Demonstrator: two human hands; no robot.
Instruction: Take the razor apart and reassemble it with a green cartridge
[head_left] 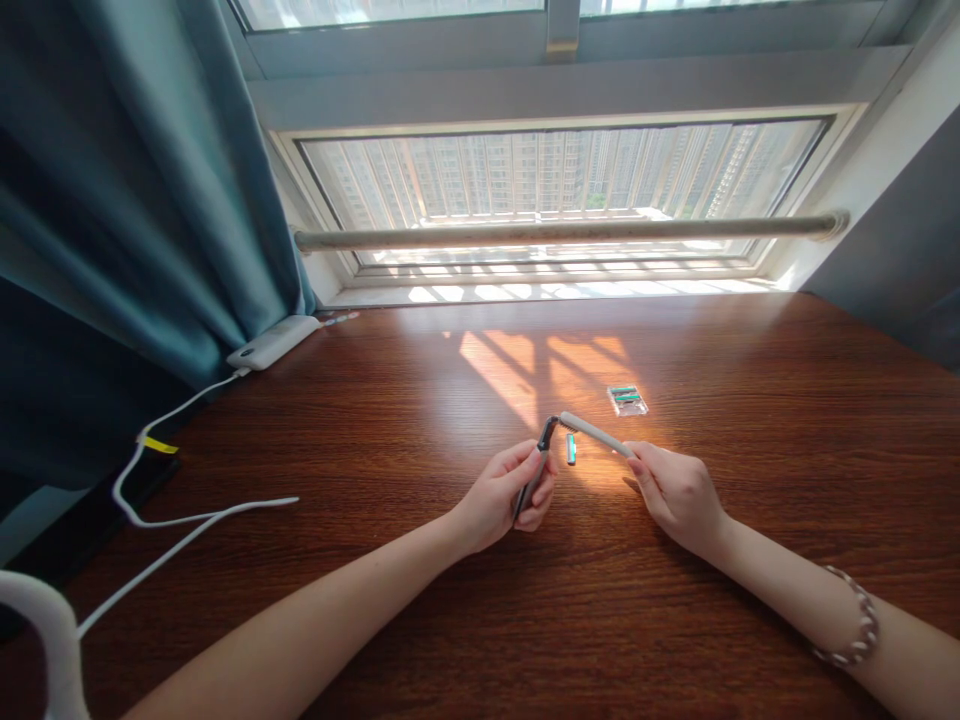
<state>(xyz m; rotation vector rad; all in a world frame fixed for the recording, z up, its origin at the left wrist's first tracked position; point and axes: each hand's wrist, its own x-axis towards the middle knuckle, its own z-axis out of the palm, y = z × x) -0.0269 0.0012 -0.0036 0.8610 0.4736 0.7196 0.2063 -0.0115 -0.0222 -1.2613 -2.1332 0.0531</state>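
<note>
My left hand [495, 497] is closed around the dark handle of a razor [531, 480], which tilts up and to the right. Its top end bends over, and no blade cartridge can be made out on it. A pale grey toothbrush [600, 433] is pinched near its lower end by my right hand [681, 497]. The brush's bristled end reaches the top of the razor handle and seems to touch it. Just behind the two, a small razor cartridge [571, 449] with a green strip lies on the table. Beyond it sits a clear plastic case [627, 401] holding green-striped cartridges.
The brown wooden table [420, 400] runs back to a window with a horizontal rail [570, 234]. On the left are a white power strip [274, 343], a white cable [187, 519], a curved white stand [45, 620] and a blue curtain [180, 180].
</note>
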